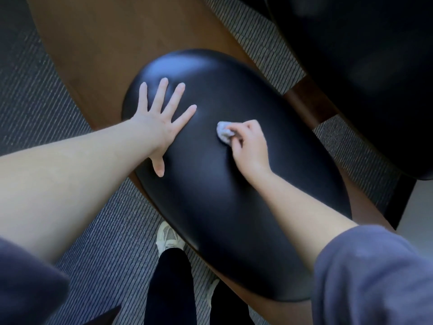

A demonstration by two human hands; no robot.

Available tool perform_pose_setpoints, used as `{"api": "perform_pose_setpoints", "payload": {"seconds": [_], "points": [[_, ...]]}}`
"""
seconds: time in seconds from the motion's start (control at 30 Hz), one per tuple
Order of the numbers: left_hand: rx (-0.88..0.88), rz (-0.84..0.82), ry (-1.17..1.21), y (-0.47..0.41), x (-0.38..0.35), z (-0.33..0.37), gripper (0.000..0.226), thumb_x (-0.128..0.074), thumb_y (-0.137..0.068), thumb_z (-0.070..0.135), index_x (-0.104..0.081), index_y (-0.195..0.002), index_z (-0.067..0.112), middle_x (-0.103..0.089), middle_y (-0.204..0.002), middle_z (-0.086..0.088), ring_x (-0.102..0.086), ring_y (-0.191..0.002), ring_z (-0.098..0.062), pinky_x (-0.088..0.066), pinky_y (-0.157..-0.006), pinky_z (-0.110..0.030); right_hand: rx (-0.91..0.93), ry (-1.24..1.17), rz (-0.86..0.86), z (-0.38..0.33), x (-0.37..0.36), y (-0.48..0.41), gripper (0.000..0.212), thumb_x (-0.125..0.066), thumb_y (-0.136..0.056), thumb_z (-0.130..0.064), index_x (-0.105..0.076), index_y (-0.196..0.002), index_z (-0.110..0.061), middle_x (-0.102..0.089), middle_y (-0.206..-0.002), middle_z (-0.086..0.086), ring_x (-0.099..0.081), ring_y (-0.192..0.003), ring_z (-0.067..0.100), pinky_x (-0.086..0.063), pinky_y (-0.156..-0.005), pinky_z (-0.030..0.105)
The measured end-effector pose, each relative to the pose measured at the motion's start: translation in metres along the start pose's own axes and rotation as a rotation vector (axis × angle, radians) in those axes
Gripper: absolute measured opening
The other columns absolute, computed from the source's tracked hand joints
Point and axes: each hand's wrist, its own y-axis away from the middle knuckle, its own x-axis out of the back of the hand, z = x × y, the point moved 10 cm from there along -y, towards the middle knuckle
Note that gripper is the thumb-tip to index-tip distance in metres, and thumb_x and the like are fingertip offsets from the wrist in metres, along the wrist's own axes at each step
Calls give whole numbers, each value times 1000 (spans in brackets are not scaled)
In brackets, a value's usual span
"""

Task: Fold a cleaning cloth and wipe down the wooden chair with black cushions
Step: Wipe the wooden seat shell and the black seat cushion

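A rounded black cushion fills the middle of the view, set on a brown wooden chair frame. My left hand lies flat on the cushion's upper left part with its fingers spread. My right hand is closed around a small bunched-up pale grey cloth, which presses on the cushion's centre. Only a small wad of the cloth shows past my fingers.
A second black cushion fills the upper right, with a dark wooden leg beside it. Striped grey carpet surrounds the chair. My white shoe and dark trouser leg stand close against the cushion's near edge.
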Motion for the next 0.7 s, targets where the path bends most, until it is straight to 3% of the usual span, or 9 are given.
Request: {"api": "perform_pose_setpoints", "payload": {"seconds": [0.17, 0.33, 0.43, 0.57, 0.7], "points": [[26, -117, 27, -7, -7, -2, 165, -81, -45, 75, 55, -123, 22, 66, -116, -24, 46, -125, -54, 9, -104, -76, -186, -7, 130, 39, 27, -54, 27, -50, -89, -7, -67, -103, -23, -44, -101, -2, -58, -92, 23, -47, -87, 38], [23, -150, 21, -13, -12, -3, 164, -82, -46, 72, 56, -119, 22, 69, -108, -22, 48, -123, -53, 12, -103, -75, -273, 3, 227, 68, 51, -85, 28, -50, -92, -9, -70, -110, -19, -48, -106, 4, -57, -97, 19, -42, -85, 24], [23, -167, 28, -14, -15, -3, 164, -83, -47, 71, 57, -117, 23, 69, -110, -22, 48, -122, -53, 12, -102, -76, -363, 43, 267, 90, 62, -93, 29, -51, -95, -11, -69, -118, -15, -54, -119, 11, -56, -106, 22, -33, -83, 15], [14, -175, 47, -16, -17, -3, 164, -83, -46, 71, 60, -110, 22, 68, -115, -22, 54, -115, -50, 14, -101, -76, -586, 55, 270, 127, 79, -97, 29, -53, -96, -23, -69, -119, -24, -58, -126, 7, -57, -113, 21, -40, -86, 23], [-1, -172, 66, -16, -19, -2, 165, -84, -46, 68, 61, -110, 22, 68, -116, -21, 56, -109, -48, 16, -100, -76, -687, 15, 218, 140, 82, -93, 25, -58, -94, -31, -73, -112, -22, -66, -111, 1, -60, -105, 18, -42, -79, 22]]}}
